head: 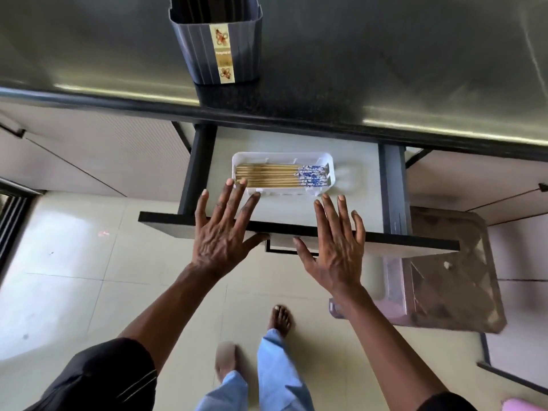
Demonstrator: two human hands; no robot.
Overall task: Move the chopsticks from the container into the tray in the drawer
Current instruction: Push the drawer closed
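Over the open drawer (296,143), left hand (221,232) and right hand (335,247) hover with fingers spread wide, holding nothing. Chopsticks (278,176) lie bundled in the white tray (281,157) (blue-patterned ends rightward). Dark container (216,46) stands on the countertop (385,54).

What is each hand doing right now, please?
Left hand: open, holding nothing, fingertips at the white tray.
Right hand: open, holding nothing, over the drawer front.

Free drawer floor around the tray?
Bare strip behind the tray up to the counter edge; wide patch right of it to the drawer wall. Front is crowded: left hand fingertips at the tray's corner, right hand beside.
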